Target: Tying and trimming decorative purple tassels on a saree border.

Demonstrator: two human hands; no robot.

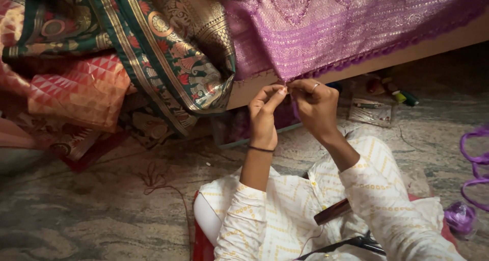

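Left hand: the left hand (263, 119) is raised to the hanging edge of the purple cloth (351, 24); thumb and forefinger are pinched shut on the fringe (286, 85) at that edge; a dark band sits on the wrist
Right hand: the right hand (317, 105) is just beside the left, touching it at the fingertips; its fingers are curled closed on the same bit of fringe; a ring shows on one finger
Purple cloth: draped over the low wooden platform (407, 51), its tasselled border hanging over the front; the worked spot is where both hands meet
Thread: a short purple strand (295, 109) seems to hang below the fingers; too fine to tell whether a needle is held
Nearby: folded patterned cloths (168, 52) lie to the left on the platform; a purple thread spool (460, 217) lies on the floor (76, 210) to the right, well apart; a small clear packet (371, 111) rests beyond the right hand
Risk: likely a slipped pinch would let the knot loosen; pulling too hard could snap the strand or pucker the border; the draped cloth may slide off the platform if tugged downward
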